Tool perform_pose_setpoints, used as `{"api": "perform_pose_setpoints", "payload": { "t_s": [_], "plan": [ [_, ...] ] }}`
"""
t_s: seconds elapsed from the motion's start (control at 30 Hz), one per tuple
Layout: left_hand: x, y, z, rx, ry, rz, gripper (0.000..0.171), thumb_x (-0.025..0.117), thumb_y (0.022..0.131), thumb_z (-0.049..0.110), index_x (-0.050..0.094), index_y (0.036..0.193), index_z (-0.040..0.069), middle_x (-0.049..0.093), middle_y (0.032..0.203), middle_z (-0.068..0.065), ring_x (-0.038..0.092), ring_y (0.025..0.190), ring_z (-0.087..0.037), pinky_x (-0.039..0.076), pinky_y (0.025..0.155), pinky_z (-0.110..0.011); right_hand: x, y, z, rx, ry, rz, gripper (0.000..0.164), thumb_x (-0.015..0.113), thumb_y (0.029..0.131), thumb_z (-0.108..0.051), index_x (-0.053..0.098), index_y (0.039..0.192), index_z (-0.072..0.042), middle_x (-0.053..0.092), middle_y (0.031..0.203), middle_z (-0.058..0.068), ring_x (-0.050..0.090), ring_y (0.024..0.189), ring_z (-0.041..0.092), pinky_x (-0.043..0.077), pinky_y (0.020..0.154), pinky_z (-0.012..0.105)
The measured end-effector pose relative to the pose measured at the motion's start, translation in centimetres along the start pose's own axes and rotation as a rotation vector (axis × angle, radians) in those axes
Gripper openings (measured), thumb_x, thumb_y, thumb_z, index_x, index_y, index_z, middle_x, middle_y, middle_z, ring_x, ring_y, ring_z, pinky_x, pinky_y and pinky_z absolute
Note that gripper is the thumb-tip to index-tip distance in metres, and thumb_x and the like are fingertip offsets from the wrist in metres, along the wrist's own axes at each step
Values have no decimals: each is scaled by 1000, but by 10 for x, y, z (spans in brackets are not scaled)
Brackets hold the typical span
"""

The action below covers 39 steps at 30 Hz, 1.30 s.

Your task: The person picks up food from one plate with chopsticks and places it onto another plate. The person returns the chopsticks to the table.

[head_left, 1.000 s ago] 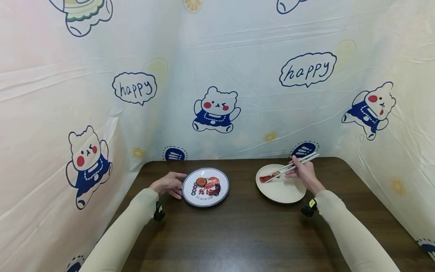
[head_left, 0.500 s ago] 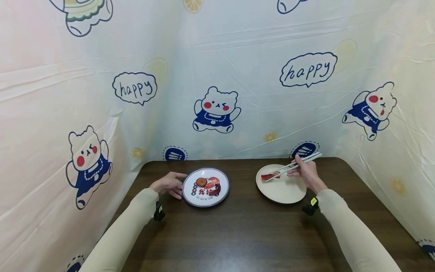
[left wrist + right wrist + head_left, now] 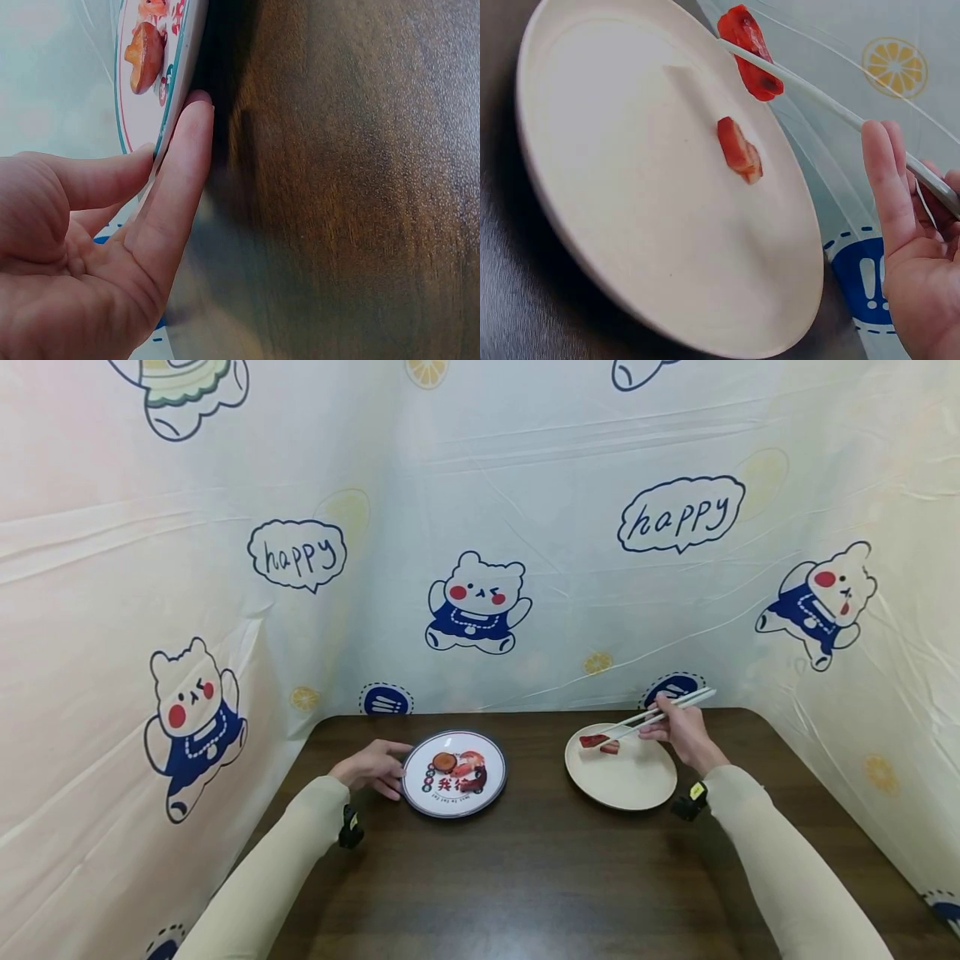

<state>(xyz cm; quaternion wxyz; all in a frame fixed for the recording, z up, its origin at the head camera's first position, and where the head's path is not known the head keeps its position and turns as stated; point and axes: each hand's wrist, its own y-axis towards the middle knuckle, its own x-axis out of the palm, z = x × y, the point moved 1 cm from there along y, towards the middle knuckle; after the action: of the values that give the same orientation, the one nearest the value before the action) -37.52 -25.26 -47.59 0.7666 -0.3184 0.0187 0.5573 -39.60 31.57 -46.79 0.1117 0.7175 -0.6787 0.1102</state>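
In the head view my left hand [image 3: 373, 768] pinches the left rim of a white plate [image 3: 448, 740] with a blue edge, thumb on top and fingers underneath. Red lettering, a round brown food piece [image 3: 445, 762] and reddish pieces show on it. My right hand [image 3: 684, 737] holds a pair of pale chopsticks [image 3: 810, 88] over a cream plate [image 3: 633, 783]. Near the chopstick tips is a glossy red meat-like piece [image 3: 744, 41], raised above the plate in the right wrist view. A second, smaller red piece [image 3: 736, 150] lies on the cream plate.
Both plates stand toward the back of a dark wooden table [image 3: 525, 877], with a gap between them. A printed cloth [image 3: 480, 485] hangs behind and at both sides. Each wrist carries a small black camera [image 3: 690, 802].
My right hand has moved slightly right and back with the chopsticks. The red piece has come up off the cream plate, and the second piece now shows apart from it. My left hand stays put.
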Motion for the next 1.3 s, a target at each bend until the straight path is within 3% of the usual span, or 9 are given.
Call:
{"api": "perform_pose_setpoints", "payload": {
  "t_s": [0.33, 0.7, 0.97, 1.3],
  "plan": [
    [-1, 1, 0, 1, 8, 13, 59, 56, 92, 1, 36, 147, 10, 60, 92, -22, 66, 71, -31, 59, 66, -43, 3, 6, -5, 71, -16, -34, 45, 46, 100, -27, 39, 113, 16, 67, 81, 22, 69, 67, 28, 58, 70, 42],
    [-2, 1, 1, -8, 0, 0, 60, 55, 91, 0, 35, 147, 10, 60, 92, -23, 65, 71, -31, 59, 67, -44, 4, 14, -17, 92, -55, -81, 36, 43, 102, -25, 47, 105, 11, 67, 75, 14, 69, 65, 27, 58, 69, 43],
    [-1, 1, 1, -12, -7, -9, 60, 55, 91, 0, 34, 147, 10, 60, 94, -24, 66, 70, -30, 59, 68, -44, 9, 18, -24, 119, -61, -85, 32, 46, 100, -28, 54, 99, 3, 66, 79, 14, 69, 65, 27, 58, 70, 43],
    [-1, 3, 0, -11, -5, -1, 59, 55, 92, 1, 36, 147, 11, 61, 93, -23, 66, 70, -30, 59, 67, -43, 21, 25, -28, 154, -102, -89, 33, 47, 100, -29, 52, 100, 3, 65, 75, 15, 68, 63, 26, 58, 69, 43]
  ]
}}
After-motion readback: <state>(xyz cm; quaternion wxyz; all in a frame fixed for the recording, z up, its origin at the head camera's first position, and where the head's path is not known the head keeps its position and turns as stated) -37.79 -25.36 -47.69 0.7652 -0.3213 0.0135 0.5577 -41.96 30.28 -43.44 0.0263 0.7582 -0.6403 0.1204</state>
